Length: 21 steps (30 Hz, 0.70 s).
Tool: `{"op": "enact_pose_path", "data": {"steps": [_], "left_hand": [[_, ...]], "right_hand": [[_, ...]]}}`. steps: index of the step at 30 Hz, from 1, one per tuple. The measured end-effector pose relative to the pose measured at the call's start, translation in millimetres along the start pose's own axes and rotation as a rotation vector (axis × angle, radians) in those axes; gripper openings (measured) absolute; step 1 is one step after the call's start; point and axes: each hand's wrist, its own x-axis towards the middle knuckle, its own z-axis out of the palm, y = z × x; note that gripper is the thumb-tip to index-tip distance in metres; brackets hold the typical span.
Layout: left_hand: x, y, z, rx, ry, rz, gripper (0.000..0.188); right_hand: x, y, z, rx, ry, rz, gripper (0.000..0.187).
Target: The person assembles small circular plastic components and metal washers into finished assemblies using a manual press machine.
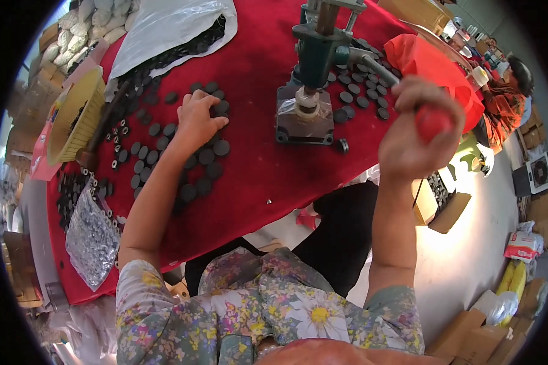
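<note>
My left hand (196, 118) rests over a scatter of flat black discs (205, 156) on the red-covered table, its thumb apart from the fingers. One black disc (223, 107) shows between thumb and fingertips; I see nothing lifted. My right hand (408, 143), slightly blurred, is closed round the red ball knob (435, 123) on the lever of a green hand press (318, 58). Under the press's ram, a pale ring-shaped fitting (307, 104) sits on the metal base. A small dark round piece (343, 145) stands beside that base.
More discs (354, 89) lie right of the press, near a red bag (417, 58). At left are a yellow basket (79, 115), a white sack (170, 36) of black parts and a clear bag (91, 237) of small parts. Another person (508, 109) sits at far right.
</note>
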Motion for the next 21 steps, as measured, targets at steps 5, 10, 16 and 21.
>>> {"op": "enact_pose_path", "data": {"steps": [5, 10, 16, 21], "left_hand": [[8.5, 3.9, -2.5, 0.17, -0.052, -0.033, 0.04], [25.6, 16.8, -5.9, 0.437, -0.187, -0.181, 0.049], [28.5, 27.0, -0.9, 0.337, -0.122, -0.14, 0.037], [16.3, 69.0, 25.3, -0.391, 0.115, 0.348, 0.026]], "right_hand": [[93.8, 28.2, 21.8, 0.708, 0.095, 0.532, 0.037], [121.8, 54.7, 54.1, 0.163, 0.154, 0.411, 0.038], [121.1, 59.7, 48.9, 0.151, 0.078, 0.32, 0.041], [119.8, 55.9, 49.3, 0.133, 0.072, 0.325, 0.04]]}}
